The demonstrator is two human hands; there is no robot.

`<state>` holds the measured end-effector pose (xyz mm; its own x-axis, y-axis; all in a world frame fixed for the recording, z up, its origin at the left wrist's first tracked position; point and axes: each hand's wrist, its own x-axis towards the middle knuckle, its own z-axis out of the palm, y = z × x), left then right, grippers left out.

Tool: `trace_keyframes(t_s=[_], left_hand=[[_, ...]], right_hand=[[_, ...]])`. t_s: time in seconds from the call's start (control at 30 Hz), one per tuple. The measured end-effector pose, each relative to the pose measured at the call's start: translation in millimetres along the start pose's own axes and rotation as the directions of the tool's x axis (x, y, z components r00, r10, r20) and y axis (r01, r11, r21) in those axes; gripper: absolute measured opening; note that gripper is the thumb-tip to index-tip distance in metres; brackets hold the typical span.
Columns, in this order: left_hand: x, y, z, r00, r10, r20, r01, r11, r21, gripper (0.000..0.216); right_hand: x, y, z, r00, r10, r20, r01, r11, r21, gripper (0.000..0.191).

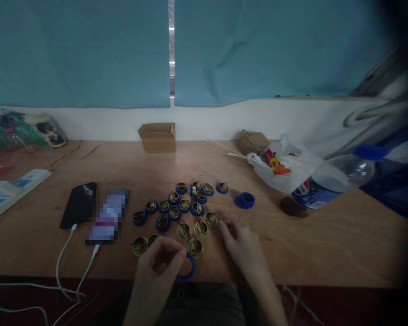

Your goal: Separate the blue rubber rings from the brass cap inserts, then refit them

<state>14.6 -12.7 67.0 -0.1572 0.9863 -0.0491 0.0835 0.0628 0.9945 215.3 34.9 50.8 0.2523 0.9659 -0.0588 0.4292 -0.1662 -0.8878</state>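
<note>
My left hand (pixel 159 267), closed in a pinch, holds a blue plastic ring (pixel 190 270) at the table's front edge. Beside it lie loose round brass-coloured fittings with crossbars, one brass fitting (pixel 195 247) just beyond the ring. My right hand (pixel 241 244) is low over the table, thumb and forefinger drawn together close by another brass fitting (pixel 211 219). Whether the fingertips touch it or hold something small is unclear. Farther back sit several brass fittings seated in blue rings (pixel 174 212). A stack of blue rings (pixel 245 200) and a thin clear ring (pixel 245 220) lie beyond my right hand.
Two phones, a black phone (pixel 79 204) and a lit phone (pixel 109 217), lie left with white cables. A power strip (pixel 17 192) is farther left. A cardboard box (pixel 159 138) stands at the back. Right are a plastic bag (pixel 301 165) and a tilted drink bottle (pixel 321 185).
</note>
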Motion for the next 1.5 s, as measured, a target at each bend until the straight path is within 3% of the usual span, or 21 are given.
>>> trace_keyframes(t_s=[0.07,0.17,0.23,0.3,0.47,0.57,0.63,0.7,0.83,1.03,1.27,1.4,1.5], left_hand=[[0.4,-1.4,3.1,1.000,-0.009,-0.004,0.009,1.000,-0.018,0.013],[1.0,-4.0,8.6,0.998,-0.011,0.059,0.013,1.000,-0.019,0.014],[1.0,-5.6,13.0,0.995,-0.013,0.098,0.014,1.000,-0.012,0.013],[0.1,-7.2,17.7,0.994,-0.001,0.106,0.002,1.000,-0.011,0.012],[-4.5,-10.0,24.9,0.989,-0.028,0.144,0.039,0.997,-0.068,0.013],[-7.2,-9.1,23.9,0.989,-0.034,0.143,0.046,0.996,-0.080,0.018],[-8.7,-7.9,21.9,0.994,-0.007,0.107,0.013,0.998,-0.058,0.018],[-9.7,-7.4,19.3,0.997,0.004,0.083,-0.002,1.000,-0.028,0.018],[-9.3,-11.0,11.9,0.994,0.024,0.108,-0.027,0.999,0.026,0.019],[-4.9,-18.1,-1.9,0.984,-0.003,0.180,-0.008,0.998,0.060,0.033],[-4.5,-10.5,-5.3,0.997,-0.025,0.080,0.026,1.000,-0.008,0.032],[-2.8,-10.8,-9.3,0.999,-0.022,0.034,0.022,1.000,-0.009,0.031],[-0.3,-13.7,-12.3,0.998,-0.008,0.065,0.007,1.000,0.022,0.033]], right_hand=[[-16.7,-7.1,-6.9,0.998,-0.062,0.026,0.063,0.997,-0.038,0.014],[-47.4,-17.6,-12.1,0.912,-0.247,0.328,0.273,0.961,-0.036,0.015],[-64.2,-20.8,-10.7,0.839,-0.348,0.418,0.380,0.925,0.007,0.040],[-73.7,-19.7,-7.2,0.812,-0.385,0.438,0.423,0.906,0.013,0.051],[-61.9,-6.9,-10.3,0.846,-0.436,0.308,0.473,0.879,-0.055,0.034],[-30.4,1.3,-27.8,0.883,-0.464,0.075,0.470,0.865,-0.175,0.028],[-2.3,7.3,-43.3,0.870,-0.480,-0.116,0.434,0.855,-0.283,0.027],[26.0,13.8,-58.6,0.840,-0.507,-0.196,0.411,0.829,-0.380,0.028],[65.3,26.4,-79.4,0.848,-0.509,-0.147,0.365,0.763,-0.534,0.035],[80.0,39.2,-82.1,0.884,-0.461,-0.073,0.339,0.741,-0.580,0.037],[79.8,41.7,-81.1,0.905,-0.422,-0.058,0.307,0.740,-0.599,0.040],[63.4,29.7,-76.2,0.877,-0.449,-0.169,0.278,0.763,-0.584,0.046],[40.8,15.6,-58.2,0.861,-0.455,-0.226,0.289,0.804,-0.519,0.037]])
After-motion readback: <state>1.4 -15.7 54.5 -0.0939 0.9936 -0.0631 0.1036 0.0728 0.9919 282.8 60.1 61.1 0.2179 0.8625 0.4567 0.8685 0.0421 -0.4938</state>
